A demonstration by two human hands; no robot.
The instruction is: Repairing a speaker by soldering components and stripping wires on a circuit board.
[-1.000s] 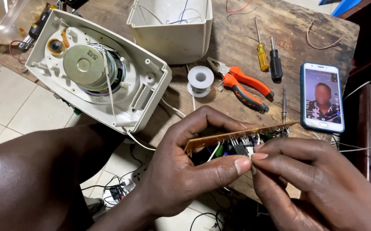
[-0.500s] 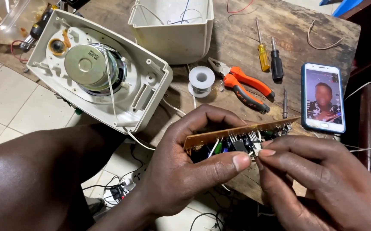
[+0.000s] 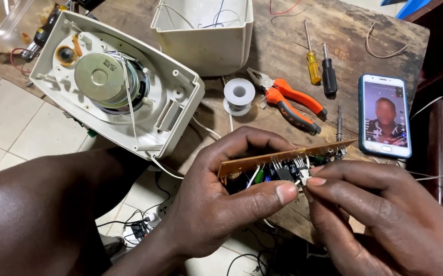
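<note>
Just off the table's [image 3: 282, 51] near edge: circuit board [image 3: 282, 156] held edge-up, long axis left-right, pinched by left hand [image 3: 216, 204]; right hand [image 3: 375, 214] fingertips closed, seemingly on a small white component [image 3: 303, 176] underneath.

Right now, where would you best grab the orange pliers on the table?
By the two handles, from the right. The pliers lie flat, jaws pointing left toward the solder spool, handles splayed right with bare wood around them.
</note>
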